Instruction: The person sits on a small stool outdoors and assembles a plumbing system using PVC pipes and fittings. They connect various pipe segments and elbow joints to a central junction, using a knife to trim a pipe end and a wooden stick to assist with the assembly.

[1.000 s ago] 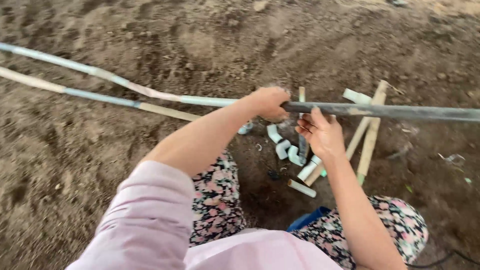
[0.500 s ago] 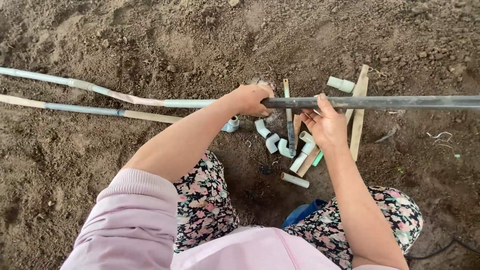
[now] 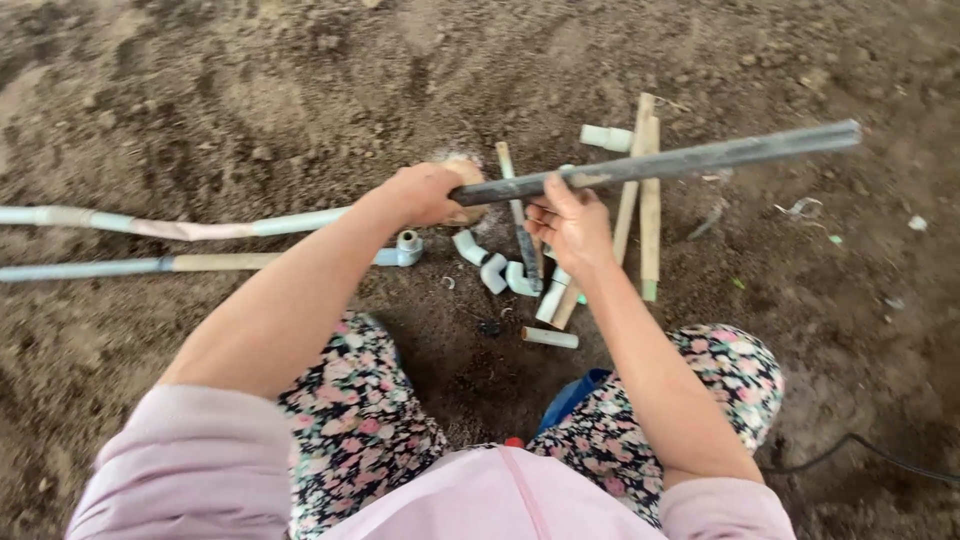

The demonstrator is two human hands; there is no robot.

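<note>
Gripping the dark grey pipe [image 3: 660, 160] near its end, the left hand [image 3: 425, 195] stayed clenched while the right hand [image 3: 570, 220] cupped it from below. Its far end, out of frame before, had tilted up above the white elbow fittings [image 3: 495, 270] and bamboo sticks [image 3: 648, 200].

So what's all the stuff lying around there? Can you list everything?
dark pipe: one, dark grey, held level above the ground in both hands
long pipes: two, pale blue with tan patches, on the soil at left
elbow fittings: a few, white, on the soil below the hands
short pipe pieces: several, white, scattered by the fittings
wooden sticks: about three, tan, right of the fittings
cable: one, black, lower right
soil: brown, loose, all around
left hand: grip closed on the dark pipe's near end
right hand: grip on the dark pipe further along
</note>
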